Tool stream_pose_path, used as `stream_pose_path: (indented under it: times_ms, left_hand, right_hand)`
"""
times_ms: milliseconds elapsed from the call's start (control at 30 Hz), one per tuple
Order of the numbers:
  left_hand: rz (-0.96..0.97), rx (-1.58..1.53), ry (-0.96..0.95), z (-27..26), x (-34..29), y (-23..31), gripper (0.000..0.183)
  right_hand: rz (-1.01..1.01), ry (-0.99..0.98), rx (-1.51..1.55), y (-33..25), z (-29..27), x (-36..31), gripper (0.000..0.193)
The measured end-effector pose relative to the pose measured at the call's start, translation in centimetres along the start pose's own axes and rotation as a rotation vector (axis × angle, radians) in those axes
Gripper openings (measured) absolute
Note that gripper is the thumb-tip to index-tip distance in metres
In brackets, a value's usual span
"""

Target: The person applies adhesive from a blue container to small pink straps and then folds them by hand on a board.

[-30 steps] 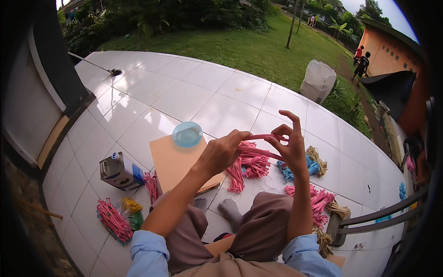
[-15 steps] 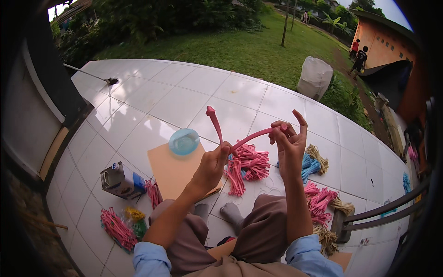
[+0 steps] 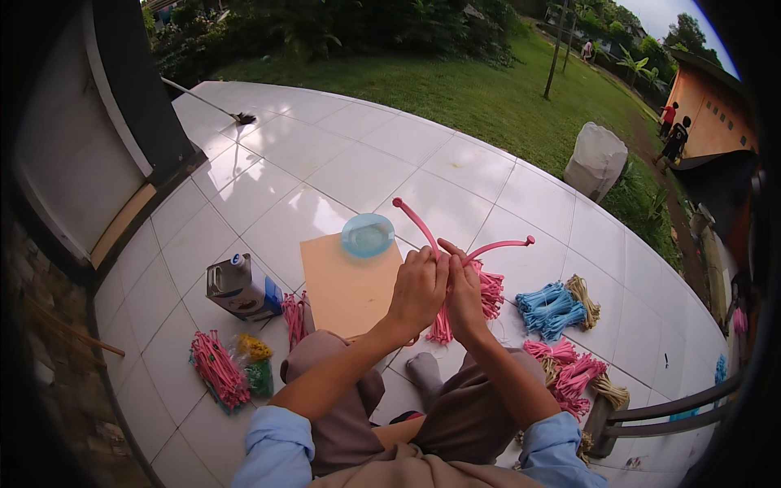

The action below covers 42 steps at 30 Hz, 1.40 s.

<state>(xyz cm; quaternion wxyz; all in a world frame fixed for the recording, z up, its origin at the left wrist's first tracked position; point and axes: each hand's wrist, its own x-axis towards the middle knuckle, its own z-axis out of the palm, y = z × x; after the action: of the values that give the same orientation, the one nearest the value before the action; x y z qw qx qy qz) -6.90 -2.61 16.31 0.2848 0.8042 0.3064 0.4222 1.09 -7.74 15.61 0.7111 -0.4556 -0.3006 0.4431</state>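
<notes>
Here: left hand [image 3: 417, 286] and right hand [image 3: 464, 299], touching, fingers closed on a pink strip [image 3: 421, 224], knobbed ends splaying far-left and far-right; neither hand nearer.

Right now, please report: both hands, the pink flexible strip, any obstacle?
Left hand and right hand together, gripping pink flexible strip. Knobbed ends stick out. No obstruction seen; round translucent blue dish apart, ahead-left.
</notes>
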Motion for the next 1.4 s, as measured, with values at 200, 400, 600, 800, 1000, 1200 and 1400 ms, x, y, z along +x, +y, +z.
stream_pose_path:
  times_ms: [200, 400, 600, 800, 1000, 1200, 1400]
  left_hand:
    - [-0.156, -0.375, 0.265, -4.8, 2.9, -0.3, 0.028]
    - [-0.216, -0.370, 0.116, -7.9, 2.0, -1.6, 0.017]
    - [-0.341, -0.381, -0.479, -9.9, 0.0, -3.1, 0.023]
    - [0.080, 0.117, 0.270, -11.8, -1.2, -4.4, 0.024]
    - [0.145, 0.273, -0.142, -7.0, -0.2, -7.5, 0.033]
    - [-0.107, 0.127, -0.249, -6.5, 0.6, -12.1, 0.011]
    - [-0.479, -0.224, -0.333, -7.5, 0.4, -13.5, 0.016]
  right_hand:
    - [-0.125, 0.081, -0.068, -2.1, -0.7, 0.2, 0.036]
    - [-0.248, 0.048, -0.597, -3.8, -2.4, 2.3, 0.036]
    - [-0.467, -0.080, -1.175, -5.3, -3.6, 6.9, 0.025]
    - [-0.129, -0.583, -1.445, -5.0, -2.3, 10.6, 0.046]
    - [0.147, -0.844, -1.476, -1.0, -2.6, 13.8, 0.051]
    - [0.164, -0.946, -1.376, 0.3, -3.5, 14.6, 0.057]
    - [0.292, -0.857, -1.048, 0.2, -5.6, 13.4, 0.052]
